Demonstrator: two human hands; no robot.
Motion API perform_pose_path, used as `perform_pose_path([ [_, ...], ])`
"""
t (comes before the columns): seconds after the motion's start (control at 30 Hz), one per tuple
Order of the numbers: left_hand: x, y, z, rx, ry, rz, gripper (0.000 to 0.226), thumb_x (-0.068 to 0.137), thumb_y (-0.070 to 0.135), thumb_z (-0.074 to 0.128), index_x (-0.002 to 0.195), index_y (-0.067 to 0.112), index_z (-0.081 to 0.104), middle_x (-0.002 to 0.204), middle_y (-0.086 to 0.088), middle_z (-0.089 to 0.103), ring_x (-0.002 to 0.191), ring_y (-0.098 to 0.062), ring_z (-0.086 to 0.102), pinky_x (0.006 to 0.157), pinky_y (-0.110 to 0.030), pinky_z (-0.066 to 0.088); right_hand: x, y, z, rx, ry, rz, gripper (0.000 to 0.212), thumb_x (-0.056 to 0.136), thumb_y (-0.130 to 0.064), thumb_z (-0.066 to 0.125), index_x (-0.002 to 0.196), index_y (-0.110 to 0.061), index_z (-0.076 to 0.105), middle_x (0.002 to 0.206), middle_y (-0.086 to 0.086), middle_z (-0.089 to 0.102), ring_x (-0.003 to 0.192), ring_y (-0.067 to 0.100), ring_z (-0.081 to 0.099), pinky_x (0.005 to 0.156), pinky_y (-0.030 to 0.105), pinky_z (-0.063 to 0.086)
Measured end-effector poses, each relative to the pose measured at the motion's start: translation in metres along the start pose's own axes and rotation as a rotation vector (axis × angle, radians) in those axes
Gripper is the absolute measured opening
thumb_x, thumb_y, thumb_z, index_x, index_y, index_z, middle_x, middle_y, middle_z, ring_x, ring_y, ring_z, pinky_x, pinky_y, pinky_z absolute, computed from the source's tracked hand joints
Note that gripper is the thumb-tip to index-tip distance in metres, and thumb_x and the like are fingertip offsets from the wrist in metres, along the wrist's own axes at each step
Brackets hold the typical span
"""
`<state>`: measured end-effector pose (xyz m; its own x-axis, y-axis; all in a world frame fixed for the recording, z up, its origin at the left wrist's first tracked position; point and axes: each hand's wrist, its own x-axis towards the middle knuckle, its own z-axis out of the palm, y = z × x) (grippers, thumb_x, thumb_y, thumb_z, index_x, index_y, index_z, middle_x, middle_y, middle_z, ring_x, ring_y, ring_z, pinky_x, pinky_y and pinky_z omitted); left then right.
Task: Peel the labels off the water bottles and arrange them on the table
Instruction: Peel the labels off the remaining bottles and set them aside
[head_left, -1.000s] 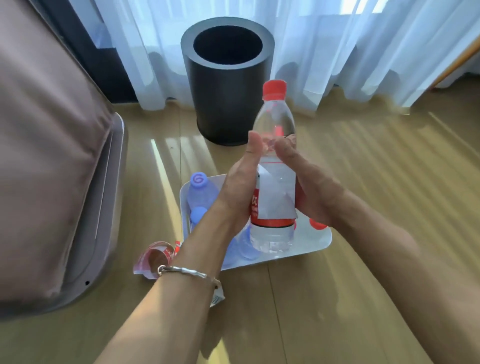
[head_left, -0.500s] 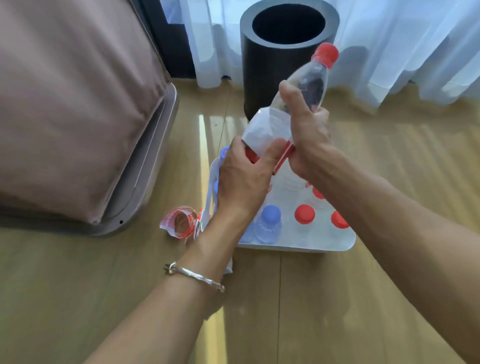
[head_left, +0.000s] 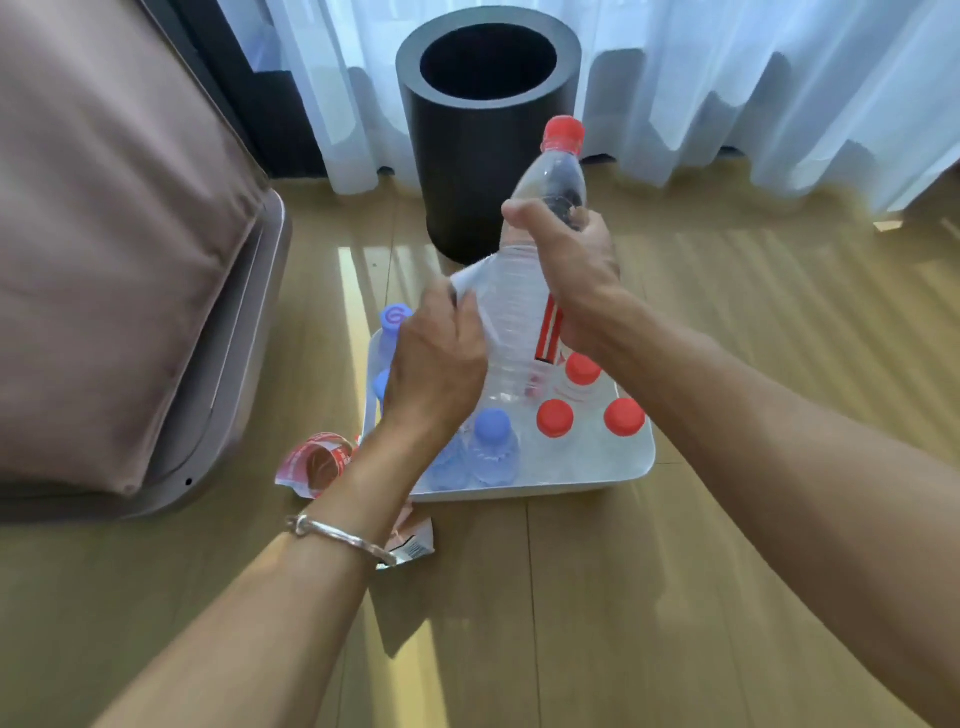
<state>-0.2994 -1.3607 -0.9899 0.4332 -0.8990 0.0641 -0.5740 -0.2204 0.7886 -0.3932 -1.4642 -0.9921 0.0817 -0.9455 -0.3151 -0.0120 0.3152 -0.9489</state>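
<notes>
Domestic room, bedroom or lodging room by the look; which of the two cannot be told. Left side: large padded furniture piece (head_left: 104, 249) under taupe-brown fabric, bed-like, on a rounded grey base (head_left: 244, 374); far side: sheer white curtains (head_left: 727, 78) hanging down to floor level, daylight coming through them; dark window frame (head_left: 228, 67) at their left edge; underfoot: light wood-plank floor (head_left: 779, 322), glossy, striped with sun; black cylindrical bin (head_left: 467, 197), open-topped, standing at the curtain hem; white tray (head_left: 597, 480) of capped water bottles (head_left: 555, 418) set directly on the planks.
</notes>
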Motion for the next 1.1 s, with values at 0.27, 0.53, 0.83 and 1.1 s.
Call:
perform_pose_path([
  [0.27, 0.022, -0.006, -0.016, -0.665, -0.008, -0.456, 0.01, 0.102, 0.014, 0.04, 0.105, 0.018, 0.049, 0.1, -0.013, 0.066, 0.064, -0.023, 0.071, 0.046, -0.027, 0.052, 0.003, -0.004, -0.02, 0.432, -0.521, 0.11, 0.051, 0.07, -0.047, 0.064, 0.103, -0.01, 0.05, 0.079, 0.006, 0.055, 0.069, 0.016, 0.058, 0.069, 0.034, 0.055],
  [0.53, 0.026, -0.024, -0.038, 0.338, -0.003, -0.266, 0.07, 0.084, 0.009, 0.057, 0.146, 0.027, 0.031, 0.128, -0.009, 0.041, 0.118, -0.029, 0.044, 0.088, -0.032, 0.035, -0.01, -0.02, -0.007, 0.393, -0.676, -0.01, 0.042, 0.067, -0.047, 0.065, 0.091, -0.013, 0.063, 0.082, 0.006, 0.066, 0.081, 0.019, 0.062, 0.075, 0.034, 0.055],
  [0.83, 0.028, -0.035, -0.059, 0.403, 0.05, -0.214, 0.038, 0.086, 0.03, 0.066, 0.123, 0.036, 0.063, 0.123, -0.006, 0.06, 0.114, -0.03, 0.058, 0.093, -0.038, 0.045, -0.011, -0.025, -0.007, 0.329, -0.742, -0.069, 0.042, 0.066, -0.047, 0.064, 0.093, -0.015, 0.066, 0.087, 0.004, 0.068, 0.078, 0.014, 0.063, 0.071, 0.029, 0.056],
  [1.1, 0.039, -0.029, -0.076, -0.555, -0.142, -0.581, 0.015, 0.091, 0.025, 0.064, 0.106, 0.024, 0.065, 0.089, 0.002, 0.068, 0.066, -0.01, 0.064, 0.056, -0.021, 0.05, -0.013, -0.028, -0.022, 0.304, -0.703, -0.063, 0.039, 0.065, -0.042, 0.067, 0.091, -0.014, 0.058, 0.083, 0.001, 0.056, 0.072, 0.012, 0.055, 0.067, 0.028, 0.05],
])
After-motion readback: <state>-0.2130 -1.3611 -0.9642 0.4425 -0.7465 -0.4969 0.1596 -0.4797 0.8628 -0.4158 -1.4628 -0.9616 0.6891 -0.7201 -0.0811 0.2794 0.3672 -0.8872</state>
